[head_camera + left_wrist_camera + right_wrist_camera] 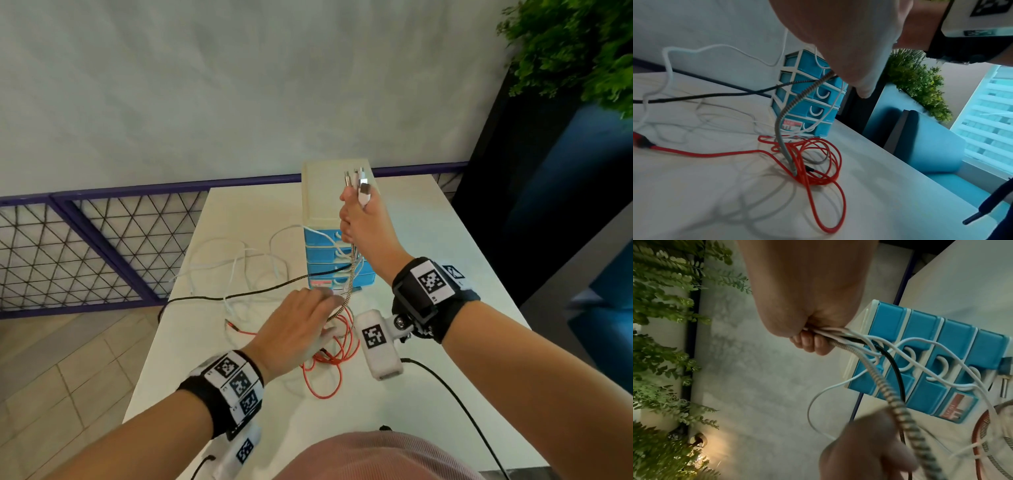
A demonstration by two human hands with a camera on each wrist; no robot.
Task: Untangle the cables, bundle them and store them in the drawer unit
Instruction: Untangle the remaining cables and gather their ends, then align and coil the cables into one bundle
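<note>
My right hand (363, 222) is raised in front of the drawer unit (323, 251), a cream frame with blue drawers, and grips a bunch of cable ends. Their connectors (359, 185) stick up above the fist. From the fist (807, 308) white cables, a black cable (898, 374) and a braided grey cable (900, 410) hang down across the drawers (920, 331). My left hand (294, 325) hovers low over the table, fingers stretched, beside the braided cable (346, 298). A red cable (329, 363) lies coiled on the table (818, 162). Loose white cables (233, 270) spread to the left.
The white table (428, 240) ends at a purple mesh railing (85, 246) on the left. A green plant (575, 51) and blue seating (599, 291) stand at the right. A black lead (455, 401) from the wrist camera trails over the near right of the table.
</note>
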